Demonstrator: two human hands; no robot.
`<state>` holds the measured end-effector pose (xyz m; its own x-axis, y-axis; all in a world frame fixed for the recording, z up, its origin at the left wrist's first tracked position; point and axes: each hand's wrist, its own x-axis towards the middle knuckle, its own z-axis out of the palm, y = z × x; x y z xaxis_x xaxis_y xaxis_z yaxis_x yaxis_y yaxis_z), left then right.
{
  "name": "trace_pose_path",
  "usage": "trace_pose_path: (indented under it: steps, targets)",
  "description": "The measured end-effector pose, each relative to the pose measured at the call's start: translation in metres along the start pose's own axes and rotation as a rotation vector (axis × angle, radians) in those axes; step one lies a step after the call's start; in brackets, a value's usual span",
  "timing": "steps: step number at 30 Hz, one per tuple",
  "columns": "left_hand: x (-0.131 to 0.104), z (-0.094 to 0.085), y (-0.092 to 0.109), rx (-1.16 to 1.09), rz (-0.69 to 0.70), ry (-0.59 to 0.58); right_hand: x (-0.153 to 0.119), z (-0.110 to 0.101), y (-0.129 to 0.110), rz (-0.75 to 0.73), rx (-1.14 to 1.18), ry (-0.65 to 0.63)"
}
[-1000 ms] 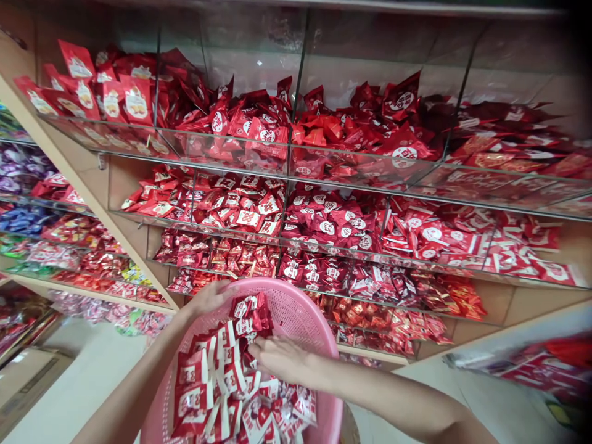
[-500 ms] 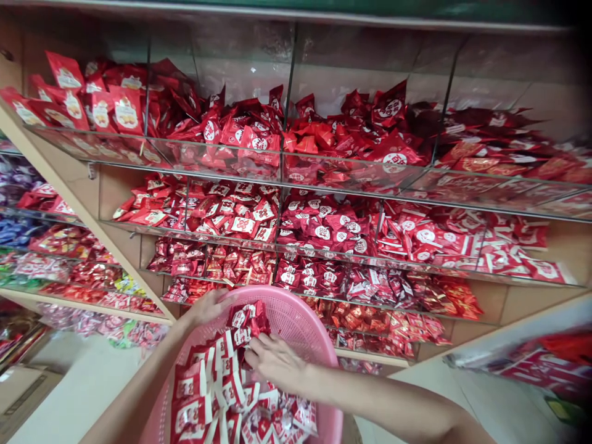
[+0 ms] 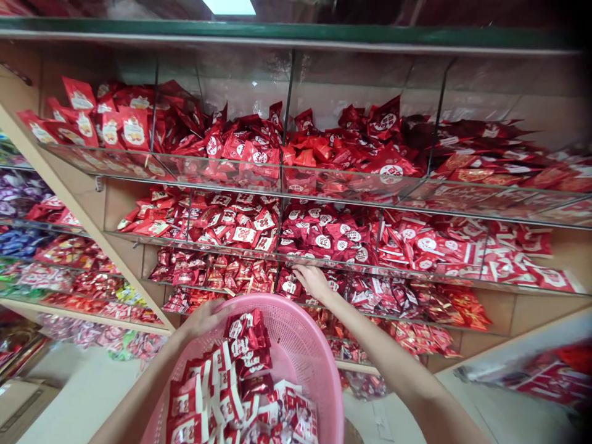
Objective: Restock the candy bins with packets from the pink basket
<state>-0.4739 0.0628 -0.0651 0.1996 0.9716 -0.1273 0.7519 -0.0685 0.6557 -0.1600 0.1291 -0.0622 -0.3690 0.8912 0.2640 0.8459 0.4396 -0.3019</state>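
My left hand (image 3: 203,319) is closed over the far left rim of a pink plastic basket (image 3: 335,394). Inside lie red-and-white wrapped packets (image 3: 222,385), with dark red packets (image 3: 250,339) at the far side. Beyond the basket, my right hand (image 3: 314,282) reaches into a lower shelf bin. Its fingers are stretched out and slightly bent over dark red packets with white print (image 3: 289,285). Nothing shows in its grasp, though the fingertips are partly lost among the packets.
Clear-fronted shelves (image 3: 217,179) rise in tiers, filled with red packets in divided bins. A slanted wooden panel (image 3: 87,203) separates another rack of colourful sweets at left. A cardboard box (image 3: 23,407) sits on the floor at lower left, and red packaging (image 3: 550,373) lies at right.
My right hand has left the packets in the basket and moved up and forward to the shelf bin. More dark red packets show in the basket. My left hand keeps the rim.
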Motion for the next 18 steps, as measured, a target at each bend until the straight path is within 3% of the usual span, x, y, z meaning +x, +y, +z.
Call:
trace_pose_path:
  steps: [10, 18]
  targets:
    - [-0.006, -0.006, -0.008, 0.05, -0.015, -0.015, 0.051, 0.019, 0.01, 0.091, -0.053, -0.129]
    - [-0.008, -0.003, -0.015, 0.055, 0.007, -0.021, 0.068, 0.036, 0.012, 0.101, 0.005, -0.164]
